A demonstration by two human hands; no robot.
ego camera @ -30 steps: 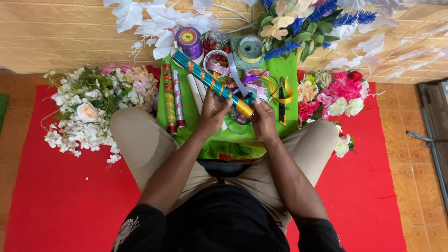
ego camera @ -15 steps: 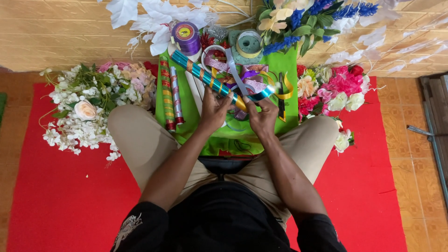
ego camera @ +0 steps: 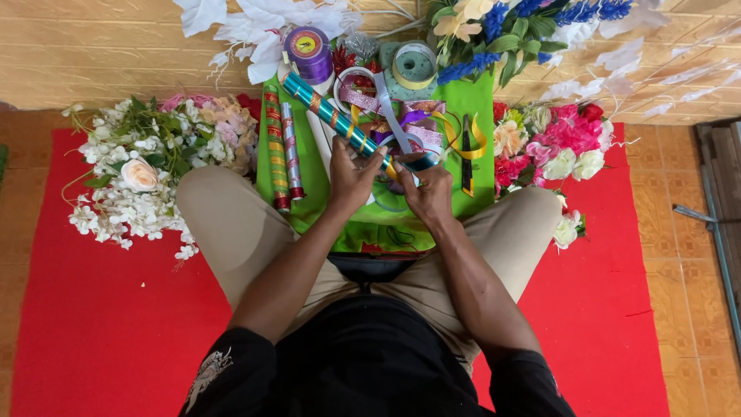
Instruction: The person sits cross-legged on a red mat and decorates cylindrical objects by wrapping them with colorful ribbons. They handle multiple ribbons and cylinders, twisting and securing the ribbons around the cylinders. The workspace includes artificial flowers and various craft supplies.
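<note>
Between your knees, on the green cloth (ego camera: pixel 309 193), your two hands meet close together. Your left hand (ego camera: pixel 351 176) is closed around a long stick wrapped in teal and gold shiny paper (ego camera: pixel 332 116). The stick tilts up and away from you to the left, with its far end near the purple ribbon roll (ego camera: pixel 310 52). Your right hand (ego camera: pixel 427 191) is closed on the near end of the same stick, and its fingers pinch a strip of silver ribbon (ego camera: pixel 390 116) that runs up from there. The two hands are almost touching. Just left of the stick lie two more wrapped sticks side by side on the cloth, a red and gold one (ego camera: pixel 274 147) and a silver and pink one (ego camera: pixel 291 150). Past your hands sits a pile of loose ribbons in pink, purple and yellow (ego camera: pixel 417 123), and a pale green tape roll (ego camera: pixel 414 66) stands behind them, next to the purple roll. A dark thin tool (ego camera: pixel 466 154) lies on the cloth to the right of your right hand; you cannot tell what kind it is. White and pink flowers (ego camera: pixel 147 166) are heaped by your left knee on the red mat (ego camera: pixel 100 324). Pink, red and cream flowers (ego camera: pixel 552 147) sit by your right knee. Blue and yellow flowers (ego camera: pixel 509 31) and big white petals (ego camera: pixel 262 27) lie at the far edge by the wooden wall. You sit cross-legged in tan trousers and a black shirt.
</note>
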